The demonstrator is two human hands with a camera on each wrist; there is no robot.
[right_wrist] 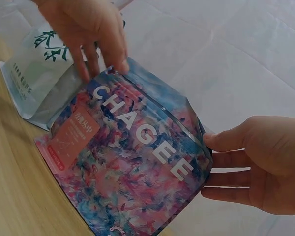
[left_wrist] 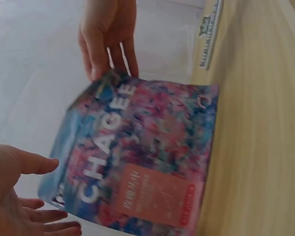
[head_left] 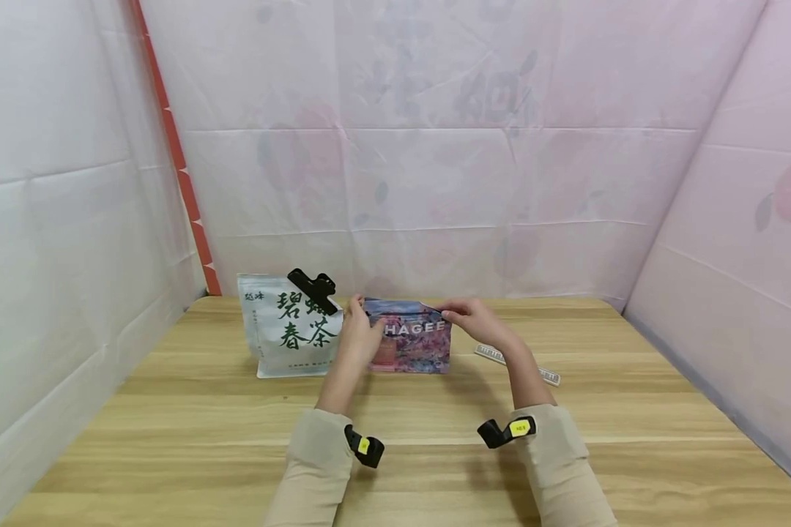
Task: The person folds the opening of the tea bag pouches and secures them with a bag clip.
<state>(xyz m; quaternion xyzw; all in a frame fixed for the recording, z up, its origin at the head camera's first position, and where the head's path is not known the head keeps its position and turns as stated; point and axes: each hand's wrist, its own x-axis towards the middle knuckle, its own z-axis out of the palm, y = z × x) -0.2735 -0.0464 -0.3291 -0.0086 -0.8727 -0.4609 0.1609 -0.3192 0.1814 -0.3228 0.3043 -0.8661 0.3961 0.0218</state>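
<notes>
A colourful CHAGEE tea pouch point(head_left: 411, 344) in pink, purple and blue stands on the table, its zip seal point(right_wrist: 162, 105) running below the top edge. My left hand point(head_left: 361, 333) holds its upper left corner, thumb over the front and fingers at the side edge. At the upper right corner, my right hand point(right_wrist: 265, 164) pinches the side edge between thumb and fingers. Just left of my left hand is a white tea pouch point(head_left: 270, 344) with green Chinese characters. A large black clip point(head_left: 316, 289) sits slantwise on that pouch's upper right corner.
A pale, narrow patterned strip point(head_left: 550, 377) lies on the wooden table point(head_left: 237, 454) to the right, partly hidden behind my right forearm. White printed cloth point(head_left: 428, 176) hangs behind the table and along both sides.
</notes>
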